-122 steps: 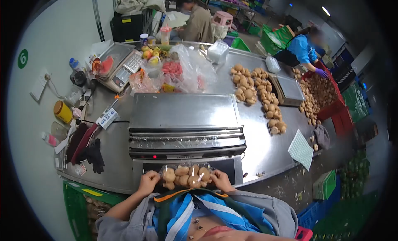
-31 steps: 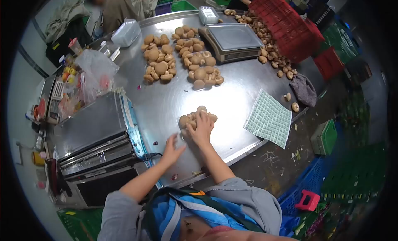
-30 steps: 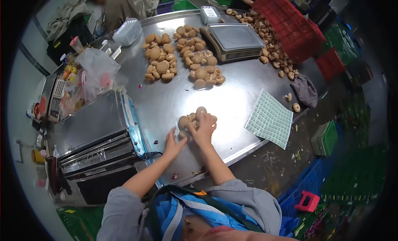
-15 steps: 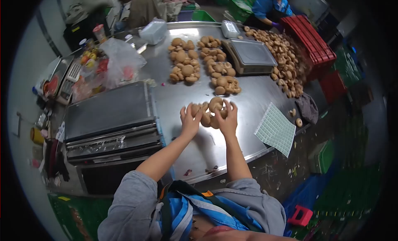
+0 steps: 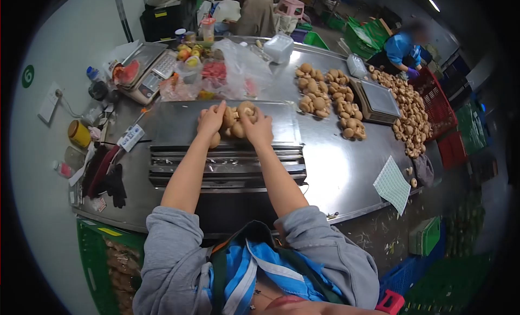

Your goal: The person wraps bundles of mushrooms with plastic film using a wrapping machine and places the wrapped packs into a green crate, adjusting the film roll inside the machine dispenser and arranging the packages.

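Note:
A pack of brown mushrooms [image 5: 234, 122] is held between my two hands above the flat metal top of the wrapping machine [image 5: 179, 120]. My left hand [image 5: 211, 121] grips the pack's left side, and my right hand [image 5: 257, 126] has its fingers bent over the right side. Any tray under the mushrooms is mostly hidden by my hands. Just in front of the pack lie the machine's rollers and film slot, below my forearms. Rows of mushroom packs [image 5: 314, 91] lie to the right on the metal table [image 5: 319, 168].
A scale [image 5: 376, 101] stands by a loose mushroom heap [image 5: 409, 106] and a red crate [image 5: 436, 106]. A co-worker in blue [image 5: 401, 48] bends there; another person [image 5: 257, 17] sits behind the table. Plastic bags [image 5: 238, 65], fruit and a second scale [image 5: 154, 79] are back left.
The view has swung left. Both hands have carried the mushroom pack from over the bare table to above the wrapping machine. The red crate has tipped differently, and the heap beside it has grown.

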Tool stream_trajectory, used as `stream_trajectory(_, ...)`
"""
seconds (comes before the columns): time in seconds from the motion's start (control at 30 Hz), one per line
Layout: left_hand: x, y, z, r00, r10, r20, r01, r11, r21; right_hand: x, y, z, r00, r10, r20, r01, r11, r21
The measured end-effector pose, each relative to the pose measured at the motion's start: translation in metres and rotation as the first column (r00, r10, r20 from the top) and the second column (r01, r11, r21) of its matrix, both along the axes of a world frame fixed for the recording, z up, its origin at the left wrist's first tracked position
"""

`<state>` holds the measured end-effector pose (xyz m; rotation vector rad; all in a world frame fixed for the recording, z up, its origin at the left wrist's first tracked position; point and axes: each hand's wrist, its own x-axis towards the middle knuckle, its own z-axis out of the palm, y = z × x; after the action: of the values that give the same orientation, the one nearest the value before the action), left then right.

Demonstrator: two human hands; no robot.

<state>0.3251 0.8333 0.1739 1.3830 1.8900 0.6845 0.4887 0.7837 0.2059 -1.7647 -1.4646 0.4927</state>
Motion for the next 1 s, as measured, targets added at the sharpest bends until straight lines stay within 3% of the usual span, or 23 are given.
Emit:
stream_trajectory(0.03, -0.009, -0.001, 0.002, 0.998, -0.025, -0.06, 0.026, 1.0, 0.014, -0.012, -0.003, 0.001, 0.999, -0.01, -0.04, 0.004, 0.99, -0.141)
stream_trajectory(0.13, -0.018, -0.009, 0.008, 0.992, -0.046, -0.118, 0.048, 0.999, 0.012, -0.012, 0.003, -0.005, 1.0, 0.015, 0.023, -0.01, 0.98, -0.2)
stream_trajectory(0.2, -0.025, -0.015, 0.015, 0.995, 0.091, -0.048, -0.077, 0.967, 0.243, -0.001, 0.008, -0.01, 1.0, 0.007, 0.011, -0.004, 0.98, -0.199)
stream_trajectory(0.23, -0.035, -0.021, 0.016, 0.997, 0.066, 0.038, -0.075, 0.92, 0.384, 0.01, 0.007, -0.017, 0.999, 0.037, -0.024, -0.039, 0.995, -0.09)
stream_trajectory(0.27, -0.046, -0.036, 0.024, 0.999, -0.051, -0.009, 0.05, 0.899, 0.434, 0.02, 0.004, -0.019, 0.996, 0.077, -0.051, -0.075, 0.997, 0.024)
stream_trajectory(0.3, -0.058, -0.055, 0.036, 0.985, -0.159, -0.064, 0.17, 0.859, 0.483, 0.026, -0.001, -0.015, 0.989, 0.066, -0.132, -0.062, 0.998, 0.032)
stream_trajectory(0.37, -0.073, -0.089, 0.044, 0.921, -0.348, -0.176, 0.39, 0.827, 0.404, 0.034, -0.01, -0.005, 0.982, 0.112, -0.149, -0.11, 0.994, 0.023)
stream_trajectory(0.4, -0.075, -0.096, 0.04, 0.921, -0.347, -0.177, 0.39, 0.827, 0.405, 0.034, -0.013, -0.002, 0.971, 0.151, -0.186, -0.153, 0.988, 0.002)
stream_trajectory(0.47, -0.078, -0.105, 0.034, 0.814, -0.527, -0.242, 0.58, 0.737, 0.347, 0.023, -0.012, -0.005, 0.967, 0.165, -0.192, -0.154, 0.985, 0.072)
stream_trajectory(0.53, -0.087, -0.095, 0.022, 0.847, -0.469, -0.251, 0.531, 0.735, 0.421, 0.019, -0.007, -0.007, 0.97, 0.225, -0.094, -0.204, 0.96, 0.193)
stream_trajectory(0.57, -0.088, -0.095, 0.034, 0.896, -0.438, -0.078, 0.427, 0.799, 0.424, 0.02, -0.01, -0.004, 0.964, 0.234, -0.129, -0.205, 0.956, 0.209)
stream_trajectory(0.7, -0.076, -0.092, 0.057, 0.801, -0.539, -0.259, 0.593, 0.66, 0.461, 0.018, -0.02, 0.0, 0.97, 0.241, -0.036, -0.216, 0.918, 0.333)
stream_trajectory(0.8, -0.065, -0.09, 0.043, 0.835, -0.413, -0.364, 0.55, 0.635, 0.542, 0.001, -0.038, 0.019, 0.937, 0.344, 0.055, -0.336, 0.853, 0.4)
stream_trajectory(0.83, -0.064, -0.089, 0.041, 0.845, -0.398, -0.357, 0.531, 0.702, 0.474, -0.002, -0.041, 0.022, 0.931, 0.365, 0.005, -0.338, 0.856, 0.391)
stream_trajectory(0.97, -0.057, -0.087, 0.035, 0.873, -0.308, -0.379, 0.478, 0.698, 0.533, 0.011, -0.035, 0.004, 0.935, 0.354, -0.024, -0.318, 0.867, 0.384)
stream_trajectory(1.0, -0.056, -0.083, 0.031, 0.933, -0.268, -0.239, 0.358, 0.639, 0.681, 0.015, -0.032, 0.001, 0.952, 0.302, -0.055, -0.261, 0.891, 0.372)
